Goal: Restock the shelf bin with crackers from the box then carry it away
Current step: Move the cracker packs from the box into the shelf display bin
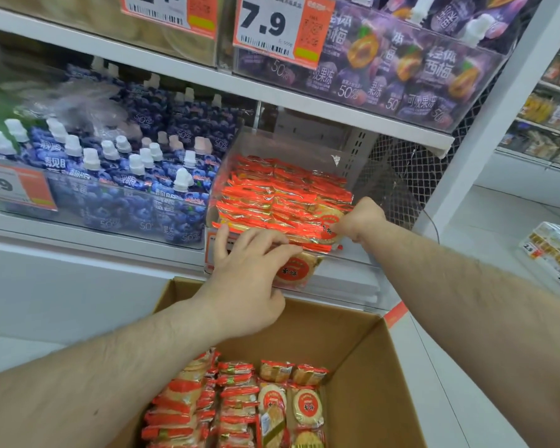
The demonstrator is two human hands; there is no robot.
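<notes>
A clear plastic shelf bin (307, 147) on the middle shelf is packed with red-wrapped cracker packs (272, 195). My left hand (249, 273) lies over the bin's front edge, fingers spread on a cracker pack (296, 270) at the front. My right hand (359, 221) reaches in from the right and pinches a pack at the bin's front right corner. Below, an open cardboard box (362, 360) holds several more cracker packs (240, 402) stacked in rows.
Left of the bin stand blue jelly pouches with white caps (126, 176) in another clear bin. Purple jelly pouches (401, 69) fill the shelf above, behind a 7.9 price tag (278, 27). A white upright post (485, 124) and a mesh panel stand at the right.
</notes>
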